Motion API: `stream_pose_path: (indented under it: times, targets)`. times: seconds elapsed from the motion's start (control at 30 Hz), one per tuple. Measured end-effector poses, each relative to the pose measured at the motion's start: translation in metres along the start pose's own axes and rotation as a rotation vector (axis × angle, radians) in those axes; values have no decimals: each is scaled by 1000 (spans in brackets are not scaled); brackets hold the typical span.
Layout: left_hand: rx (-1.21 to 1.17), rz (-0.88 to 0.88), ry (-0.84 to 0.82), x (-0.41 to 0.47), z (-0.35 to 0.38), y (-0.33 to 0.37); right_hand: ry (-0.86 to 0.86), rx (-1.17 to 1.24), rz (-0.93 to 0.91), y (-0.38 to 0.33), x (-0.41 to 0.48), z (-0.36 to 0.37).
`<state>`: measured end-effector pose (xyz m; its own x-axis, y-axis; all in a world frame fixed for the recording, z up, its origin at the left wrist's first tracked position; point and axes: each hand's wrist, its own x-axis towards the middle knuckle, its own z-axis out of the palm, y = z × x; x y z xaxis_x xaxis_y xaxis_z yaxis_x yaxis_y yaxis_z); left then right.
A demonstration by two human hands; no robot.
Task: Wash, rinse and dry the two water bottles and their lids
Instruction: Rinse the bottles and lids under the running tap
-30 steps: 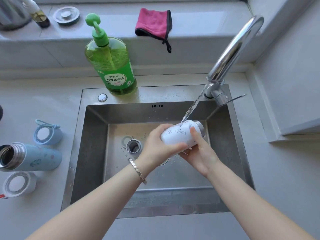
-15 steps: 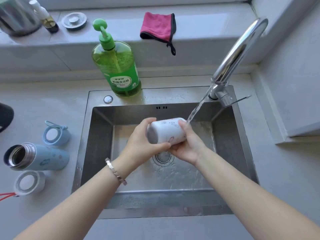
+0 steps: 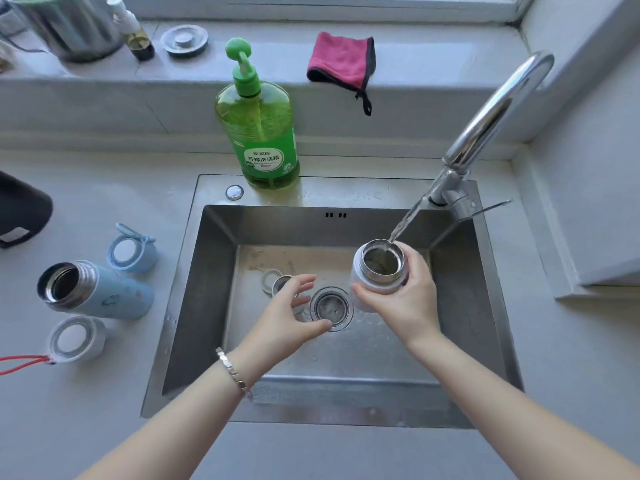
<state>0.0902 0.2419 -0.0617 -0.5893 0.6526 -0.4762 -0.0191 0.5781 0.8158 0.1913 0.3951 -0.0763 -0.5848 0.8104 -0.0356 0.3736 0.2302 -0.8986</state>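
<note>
Far left on the counter: white lid, open side up, red cord attached
Blue bottle lies on its side just above it, open steel mouth facing left
Blue lid sits behind the blue bottle, near it, open side up
Dark object at the left edge, cut off, can't ID
Back ledge, left part: metal pot, small spray bottle, metal drain plug
Green soap pump bottle stands on the sink's rear rim
Sink: a pale ring and a small metal part on the wet floor left of the drain
Left hand is over the sink floor beside the drain, fingers spread and relaxed, holding nothing; bracelet on the wrist
Pink cloth hangs over the ledge edge
White bottle is upright over the right half of the sink, mouth up, lid off
Right hand wraps its fingers round the white bottle's body from the right
Faucet at the right rear corner is running; water stream falls into the white bottle's mouth
</note>
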Motion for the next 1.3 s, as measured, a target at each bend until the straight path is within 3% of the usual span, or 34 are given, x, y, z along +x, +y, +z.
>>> stream_pose_path:
  times: [0.17, 0.47, 0.53, 0.6, 0.7, 0.77, 0.93, 1.03, 1.13, 1.2, 1.3]
  targets:
    - [-16, 50, -66, 2, 18, 9, -22, 46, 72, -5, -11, -7]
    - [-88, 110, -62, 11, 40, 37, -5, 178, 427, -19, -5, -1]
    - [112, 92, -5, 11, 34, 41, -117, 285, 532, -20, -5, -2]
    - [504, 88, 6, 7, 21, 41, -311, 321, 657, -19, -9, -6]
    - [1228, 76, -46, -3, -8, 40, -461, 118, 719, -6, -19, -10]
    - [1545, 38, -96, -9, -25, 38, -486, 3, 697, 4, -25, -10]
    - [1780, -64, -129, -12, -42, 28, -596, -159, 602, 11, -35, 0]
    - [1768, -33, -120, -19, -48, 26, -640, -212, 520, 10, -40, 7]
    - [1581, -32, -56, -44, -71, 6, -680, -260, 448, 7, -41, 12]
    - [1307, -69, 69, -70, -93, -19, -698, -293, 402, 3, -42, 15]
    - [648, -183, 294, -112, -115, -58, -733, -343, 363, -3, -44, 23]
